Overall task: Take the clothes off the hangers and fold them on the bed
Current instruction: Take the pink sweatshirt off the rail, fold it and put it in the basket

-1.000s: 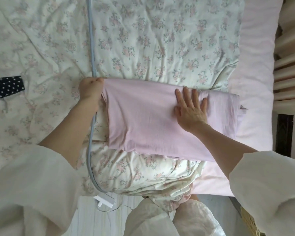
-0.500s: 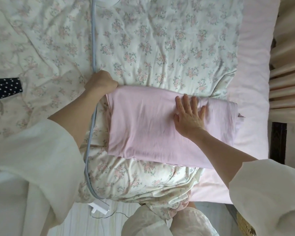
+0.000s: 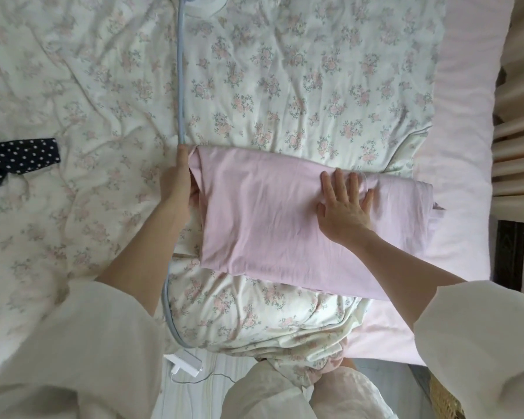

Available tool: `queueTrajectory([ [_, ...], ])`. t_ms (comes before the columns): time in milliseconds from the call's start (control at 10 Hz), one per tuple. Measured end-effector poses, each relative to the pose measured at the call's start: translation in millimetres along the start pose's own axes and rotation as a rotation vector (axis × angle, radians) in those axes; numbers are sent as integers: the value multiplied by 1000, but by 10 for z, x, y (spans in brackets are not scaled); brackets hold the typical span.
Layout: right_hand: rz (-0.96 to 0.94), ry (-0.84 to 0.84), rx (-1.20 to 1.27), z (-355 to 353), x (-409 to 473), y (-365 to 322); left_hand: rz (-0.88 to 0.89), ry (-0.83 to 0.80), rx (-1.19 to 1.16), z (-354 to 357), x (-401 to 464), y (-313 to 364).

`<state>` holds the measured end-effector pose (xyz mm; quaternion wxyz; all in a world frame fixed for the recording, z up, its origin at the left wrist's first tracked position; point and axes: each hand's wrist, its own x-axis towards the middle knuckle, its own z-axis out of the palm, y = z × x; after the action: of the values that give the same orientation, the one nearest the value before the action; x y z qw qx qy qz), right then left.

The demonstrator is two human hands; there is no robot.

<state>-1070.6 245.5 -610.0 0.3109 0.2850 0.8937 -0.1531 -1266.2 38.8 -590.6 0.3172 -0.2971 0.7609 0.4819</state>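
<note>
Pink garment: folded into a flat rectangle on the bed's floral quilt.
Right hand: my fingers spread flat, pressing its top.
Left hand: at its left edge, fingers tucked under the fold; grip hidden.
Around: blue hanger, polka-dot cloth far left, pink sheet, curtain right.

left hand: fingers hidden under left edge of pink garment, grip not determinable | dotted navy cloth: cut off by left frame edge | blue hose: top end cropped, middle stretch covered by left forearm | garment's far-right layers: bunched, count unreadable
</note>
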Motion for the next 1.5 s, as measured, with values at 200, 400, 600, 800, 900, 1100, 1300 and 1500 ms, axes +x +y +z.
queueTrajectory([
  [200,32,19,34,10,-47,-46,345,71,233,-127,-229,-504],
  [400,41,25,24,60,-53,-61,387,57,198,-214,-282,-394],
  [600,41,10,24,54,-46,-57,331,-151,384,-136,-323,-486],
  [800,27,-18,24,46,-33,-30,515,42,306,-125,-440,-588],
  [900,6,-38,28,34,-26,3,663,134,334,-196,-496,-657],
  [1100,10,-6,39,60,-67,16,473,0,411,-317,-513,-765],
  [1300,-157,156,39,297,-510,-210,494,25,544,-308,-703,-1095],
  [1500,-112,-46,-45,645,-788,-77,604,301,850,-320,-698,-1236],
])
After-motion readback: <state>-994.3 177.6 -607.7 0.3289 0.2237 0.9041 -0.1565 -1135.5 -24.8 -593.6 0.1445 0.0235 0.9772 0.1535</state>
